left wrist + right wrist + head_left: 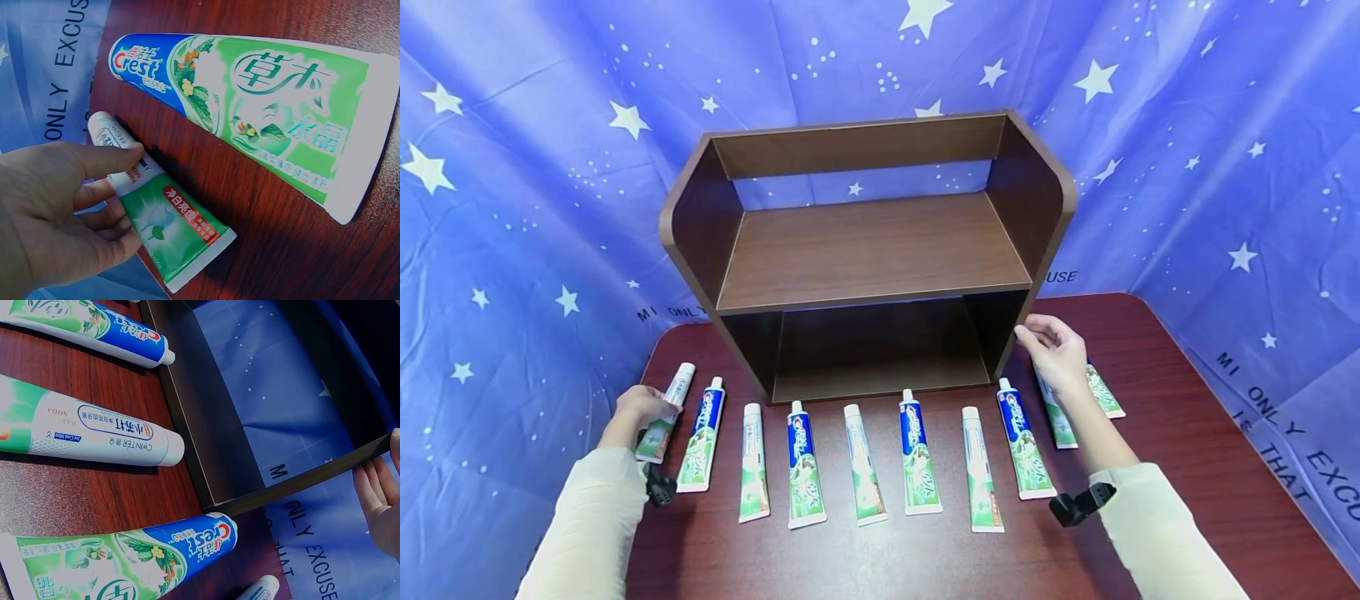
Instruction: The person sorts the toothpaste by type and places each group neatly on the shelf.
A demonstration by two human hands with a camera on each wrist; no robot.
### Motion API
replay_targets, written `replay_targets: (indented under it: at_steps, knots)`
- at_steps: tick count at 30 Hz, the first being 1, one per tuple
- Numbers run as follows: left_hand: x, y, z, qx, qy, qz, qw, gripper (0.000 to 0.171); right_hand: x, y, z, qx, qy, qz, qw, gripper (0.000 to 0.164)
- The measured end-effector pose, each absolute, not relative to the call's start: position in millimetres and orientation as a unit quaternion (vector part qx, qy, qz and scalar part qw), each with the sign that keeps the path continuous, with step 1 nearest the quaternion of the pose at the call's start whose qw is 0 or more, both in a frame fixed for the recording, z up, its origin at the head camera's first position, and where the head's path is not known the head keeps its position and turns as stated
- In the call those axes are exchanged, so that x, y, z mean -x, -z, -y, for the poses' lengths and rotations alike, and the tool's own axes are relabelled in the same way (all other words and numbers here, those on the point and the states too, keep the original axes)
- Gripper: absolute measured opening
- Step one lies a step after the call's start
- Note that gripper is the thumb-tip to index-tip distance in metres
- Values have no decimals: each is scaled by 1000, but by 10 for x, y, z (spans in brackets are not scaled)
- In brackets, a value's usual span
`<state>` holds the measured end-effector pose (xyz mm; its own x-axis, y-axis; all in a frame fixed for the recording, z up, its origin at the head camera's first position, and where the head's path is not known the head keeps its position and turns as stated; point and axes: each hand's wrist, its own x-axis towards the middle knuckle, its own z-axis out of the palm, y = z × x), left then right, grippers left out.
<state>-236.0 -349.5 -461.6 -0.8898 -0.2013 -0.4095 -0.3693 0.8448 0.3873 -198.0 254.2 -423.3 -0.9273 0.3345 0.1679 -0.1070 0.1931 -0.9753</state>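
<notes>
At the far left of the table, my left hand (642,406) grips a white and green toothpaste tube (178,228), thumb across its upper face and fingers along its side. Close beside it lies a blue and green Crest toothpaste tube (250,103). My right hand (1060,358) pinches the front edge of the right side panel of a dark brown two-tier shelf (880,246); in the right wrist view the thumb and fingers straddle that panel (315,472). Partly hidden beneath the right hand and forearm are a white and green tube (1062,425) and a Crest tube (1105,392).
Between the hands, several toothpaste tubes lie in a row in front of the shelf, such as a white and green tube (865,467) and a Crest tube (919,458). The reddish-brown table (820,567) has a blue star-printed curtain (1225,208) around it.
</notes>
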Motion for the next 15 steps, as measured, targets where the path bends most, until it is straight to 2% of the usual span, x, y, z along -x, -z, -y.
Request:
replay_targets:
  at_steps: [6, 12, 15]
  knots:
    - [2339, 4628, 3519, 159, -252, -940, 166, 29, 1980, 4242, -2547, 75, -631, 753, 169, 20]
    - [2288, 4676, 3539, 175, -280, -934, 133, 27, 1994, 4266, -2564, 75, -617, 767, 162, 27]
    - [2276, 4674, 3533, 172, -282, -937, 110, 31, 2001, 4276, -2582, 78, -613, 769, 163, 28]
